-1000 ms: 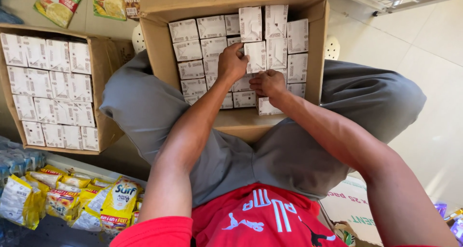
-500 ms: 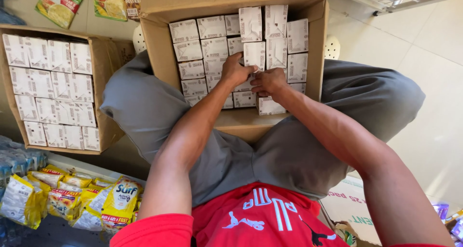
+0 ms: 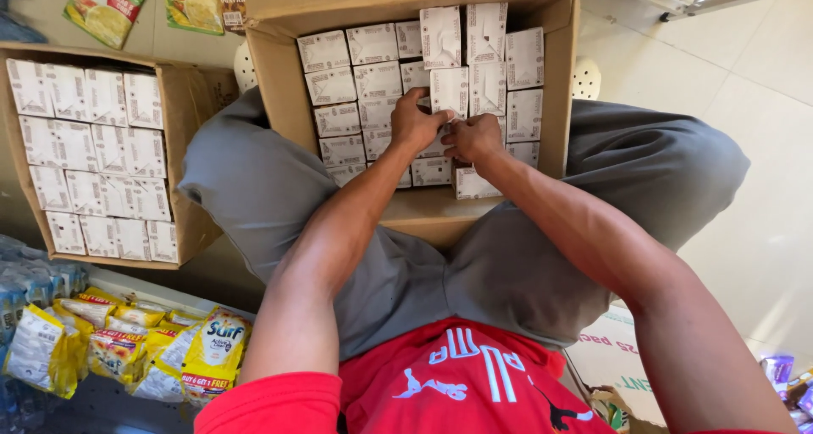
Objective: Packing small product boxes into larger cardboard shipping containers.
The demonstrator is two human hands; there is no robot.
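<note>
Head view, looking down a seated person's body. Nearest the camera is a red shirt (image 3: 457,383) with white markings, then grey trousers (image 3: 279,188) over knees spread either side of an open cardboard box (image 3: 279,70). To the left, a low shelf edge carries glossy yellow sachets (image 3: 127,349); the pale tiled floor (image 3: 745,87) lies to the right. Both bare forearms run forward from the shoulders and converge over the near half of the box. The left hand (image 3: 415,125) is curled, its fingertips pinching the lower edge of a small white carton (image 3: 449,91); the right hand (image 3: 474,138) is half clenched just beside it, knuckles up, fingers touching cartons in the same row, though whether it grips one cannot be told. The pinched carton stands upright near the box's centre, raised slightly above its neighbours. The box is packed with rows of like cartons: matt, rectangular, white with grey print, some upright along the far right. A second cardboard box (image 3: 182,146), left of the left knee, holds similar cartons in even rows. Beyond it, green and yellow foil packets (image 3: 106,11) lie flat on the floor.
</note>
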